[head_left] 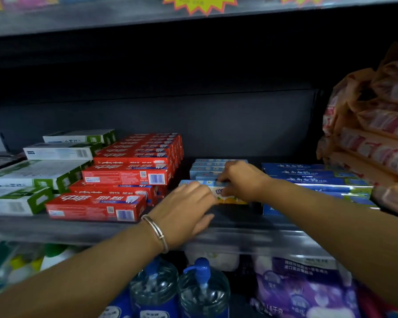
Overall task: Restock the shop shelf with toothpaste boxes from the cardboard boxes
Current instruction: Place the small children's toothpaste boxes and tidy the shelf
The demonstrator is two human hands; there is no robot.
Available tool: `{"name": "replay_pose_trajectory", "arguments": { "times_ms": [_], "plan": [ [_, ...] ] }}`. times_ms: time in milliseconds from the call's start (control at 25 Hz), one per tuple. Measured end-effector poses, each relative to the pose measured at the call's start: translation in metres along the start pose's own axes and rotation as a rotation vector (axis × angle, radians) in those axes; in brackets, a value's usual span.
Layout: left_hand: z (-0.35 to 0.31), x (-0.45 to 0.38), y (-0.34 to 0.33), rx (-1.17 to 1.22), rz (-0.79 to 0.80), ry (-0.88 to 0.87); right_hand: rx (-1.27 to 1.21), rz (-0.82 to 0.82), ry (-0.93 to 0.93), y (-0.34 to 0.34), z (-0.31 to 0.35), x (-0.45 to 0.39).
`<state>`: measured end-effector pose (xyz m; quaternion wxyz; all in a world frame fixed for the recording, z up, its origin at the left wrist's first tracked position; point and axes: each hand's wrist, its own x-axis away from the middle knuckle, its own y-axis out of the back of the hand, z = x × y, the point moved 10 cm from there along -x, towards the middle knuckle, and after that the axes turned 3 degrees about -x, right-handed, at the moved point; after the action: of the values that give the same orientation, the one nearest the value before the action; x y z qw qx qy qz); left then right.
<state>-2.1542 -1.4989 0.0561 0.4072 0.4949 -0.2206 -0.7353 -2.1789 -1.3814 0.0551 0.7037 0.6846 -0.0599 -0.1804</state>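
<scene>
Your right hand [241, 180] has its fingers curled down over the top of a light-blue toothpaste box with an orange-yellow end [225, 195], pinching its far edge. Your left hand [189, 207], silver bangle [156, 232] on the wrist, lies flatter, fingers mostly straight and pressing the same box's left part, thumb down by the shelf lip [251, 228]. The box sits on the middle shelf, touching the light-blue stack [213, 167] behind it, in the gap between the red and dark-blue rows.

Progress, as a judgement: well along. This box looks nearly seated; you're squaring it up. The light-blue row is low compared with its neighbours, so more boxes probably belong here. No cardboard supply box is in view, so what remains can't be told.

Counts:
- Light-blue boxes: about four or five visible including yours; hands hide some.
- Red toothpaste boxes [124, 175]: roughly ten, stacked in tiers; the back ones blur together.
- Green-and-white boxes [39, 177]: about five.
- Dark-blue boxes [308, 177]: about five or six.
- Pump bottles [177, 285] on the shelf below: two.
- Orange wrapped packs [377, 134] at right: several, too blurred to count.
</scene>
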Motion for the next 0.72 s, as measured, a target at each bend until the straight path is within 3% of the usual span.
{"name": "replay_pose_trajectory", "arguments": {
  "times_ms": [160,320,520,640,720],
  "plan": [
    [-0.036,0.013,-0.003,0.086,-0.012,-0.112,0.091,-0.111,-0.018,0.001,0.000,-0.003],
    [-0.046,0.024,-0.006,0.106,0.015,-0.093,0.178,-0.212,-0.009,0.007,0.011,0.005],
    [-0.085,0.062,-0.020,0.145,0.115,-0.100,-0.048,-0.400,0.014,0.011,0.042,0.082],
    [-0.132,0.102,-0.049,0.235,0.194,-0.122,-0.155,-0.383,0.027,-0.037,0.055,0.145],
    [-0.168,0.135,-0.076,0.289,0.268,-0.135,-0.193,-0.254,-0.046,-0.095,0.052,0.182]
  ]
}}
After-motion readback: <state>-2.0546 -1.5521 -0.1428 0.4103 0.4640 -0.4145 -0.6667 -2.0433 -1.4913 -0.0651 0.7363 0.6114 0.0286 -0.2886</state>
